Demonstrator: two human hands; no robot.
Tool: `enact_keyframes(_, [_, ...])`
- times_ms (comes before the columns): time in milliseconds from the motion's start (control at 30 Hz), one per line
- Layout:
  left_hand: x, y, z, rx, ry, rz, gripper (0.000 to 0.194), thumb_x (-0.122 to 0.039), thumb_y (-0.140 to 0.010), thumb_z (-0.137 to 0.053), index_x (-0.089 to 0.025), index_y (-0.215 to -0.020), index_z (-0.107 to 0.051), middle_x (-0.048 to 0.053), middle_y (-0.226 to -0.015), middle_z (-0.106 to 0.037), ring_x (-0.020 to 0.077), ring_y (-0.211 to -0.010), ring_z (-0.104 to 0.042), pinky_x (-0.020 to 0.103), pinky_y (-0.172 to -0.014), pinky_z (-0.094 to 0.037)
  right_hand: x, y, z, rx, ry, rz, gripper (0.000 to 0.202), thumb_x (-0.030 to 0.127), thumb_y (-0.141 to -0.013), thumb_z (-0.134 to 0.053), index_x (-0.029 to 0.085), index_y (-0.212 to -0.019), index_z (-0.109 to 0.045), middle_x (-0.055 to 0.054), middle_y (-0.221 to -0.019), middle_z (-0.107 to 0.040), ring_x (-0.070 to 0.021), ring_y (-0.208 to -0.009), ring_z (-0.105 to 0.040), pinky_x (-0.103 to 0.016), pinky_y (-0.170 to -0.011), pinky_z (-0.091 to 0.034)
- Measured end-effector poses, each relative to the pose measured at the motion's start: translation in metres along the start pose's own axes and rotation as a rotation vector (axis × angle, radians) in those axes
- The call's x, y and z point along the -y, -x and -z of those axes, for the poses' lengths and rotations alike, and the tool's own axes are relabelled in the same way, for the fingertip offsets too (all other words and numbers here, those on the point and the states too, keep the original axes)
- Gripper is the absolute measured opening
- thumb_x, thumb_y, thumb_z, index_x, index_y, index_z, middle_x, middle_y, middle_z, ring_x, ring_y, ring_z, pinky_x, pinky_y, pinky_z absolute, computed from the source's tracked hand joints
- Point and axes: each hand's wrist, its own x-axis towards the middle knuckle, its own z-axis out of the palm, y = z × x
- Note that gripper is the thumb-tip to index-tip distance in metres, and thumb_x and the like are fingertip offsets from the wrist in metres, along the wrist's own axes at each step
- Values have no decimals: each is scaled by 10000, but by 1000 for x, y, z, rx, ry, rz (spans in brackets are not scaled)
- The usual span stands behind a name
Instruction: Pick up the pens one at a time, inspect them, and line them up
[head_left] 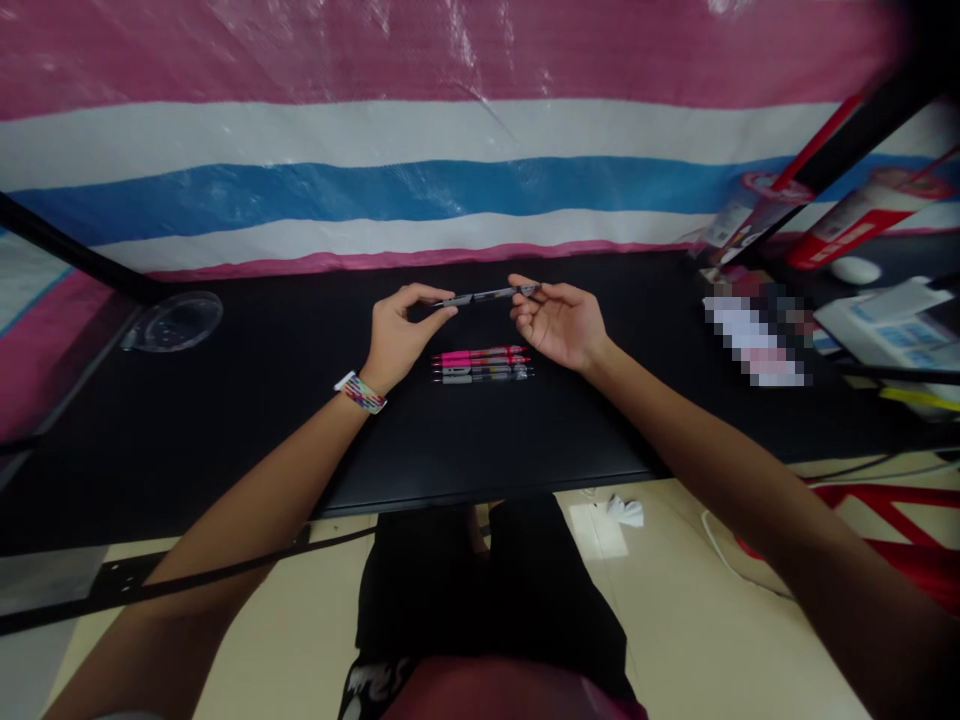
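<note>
Between my two hands a dark pen point(491, 295) is held level above the black table. My left hand point(405, 325) pinches its left end between thumb and fingers. At the other end, my right hand point(561, 318) grips the pen with thumb and fingertips, palm partly turned up. Below them, several pens lie side by side in a neat row: pink pens point(480, 356) at the back and grey pens point(484, 374) in front. A colourful woven band with a white piece circles my left wrist.
A clear plastic lid point(180, 322) lies at the table's left. Toward the right stand a cup with a red straw point(754, 210), a red-and-white cup point(855, 220) and assorted packets. The black table point(480, 450) meets a striped sheet point(375, 190) behind.
</note>
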Motion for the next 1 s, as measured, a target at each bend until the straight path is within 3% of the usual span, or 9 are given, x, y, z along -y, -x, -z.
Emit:
enact_keyframes(133, [1,1,-2,8,4,-3,179,-329,-913,-913,-268,-1079,-888,66,-1065,-878,244,-990,-803,436,-967,-650,1,-1,2,-79,56,11,294,292,-851,-703,200,-1110,-810,-61,-880,-802,-181,-808,-736,-311,-824,-675])
enact_keyframes(267, [1,1,-5,25,14,0,165,-316,-924,-912,-282,-1084,-894,63,-1079,-880,243,-1000,-803,440,-971,-648,2,0,4,-64,86,41,278,313,-853,-720,213,-1100,-798,-43,-847,-789,-176,-785,-725,-306,-802,-669])
enact_keyframes(467, [-1,2,-7,25,49,13,169,-307,-909,-927,-281,-1074,-899,60,-1089,-888,241,-1003,-807,438,-979,-644,2,3,4,-76,151,104,324,448,-893,-735,213,-1109,-791,-56,-858,-788,-194,-819,-730,-338,-803,-670])
enact_keyframes(733, [-3,2,-8,29,51,35,159,-298,-916,-916,-288,-1074,-895,59,-1109,-889,242,-1018,-814,444,-985,-652,5,3,2,-137,138,45,248,350,-857,-747,233,-1065,-816,-48,-871,-802,-195,-823,-747,-321,-778,-677])
enact_keyframes(1000, [-5,1,-9,44,52,44,152,-316,-923,-906,-264,-1065,-891,71,-1113,-889,248,-1015,-814,438,-978,-653,6,2,3,-123,105,71,287,361,-880,-742,213,-1106,-838,-67,-895,-834,-216,-880,-783,-342,-814,-695])
